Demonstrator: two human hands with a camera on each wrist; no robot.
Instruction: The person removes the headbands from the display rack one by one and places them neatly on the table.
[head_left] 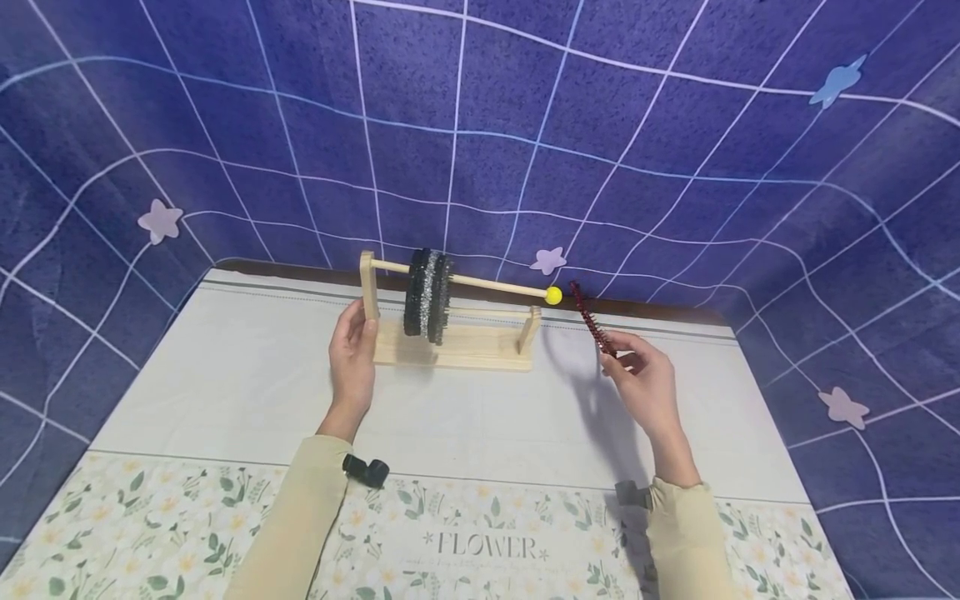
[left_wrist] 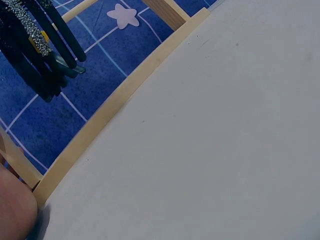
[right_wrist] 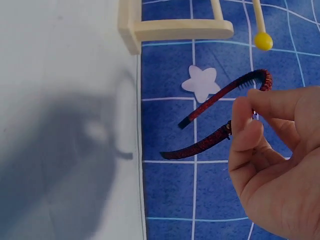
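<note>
A pale wooden stand [head_left: 480, 346] stands at the table's back, with a long dowel across its top and a lower dowel below. Several black and silver headbands [head_left: 427, 296] hang side by side on the dowels, left of the middle. My left hand [head_left: 351, 358] grips the stand's left upright, fingers partly behind the wood. A dark red, toothed headband [right_wrist: 197, 145] is pinched between the thumb and fingers of my right hand [head_left: 645, 387], in the air right of the stand. Its two ends point away from the palm in the right wrist view; the fingers hide part of it.
A yellow ball [head_left: 553, 295] caps the top dowel's free right end, close to the red headband. Behind the table hangs a blue cloth [head_left: 480, 100] with white lines and stars. A white and floral cover [head_left: 480, 417] lies over the table.
</note>
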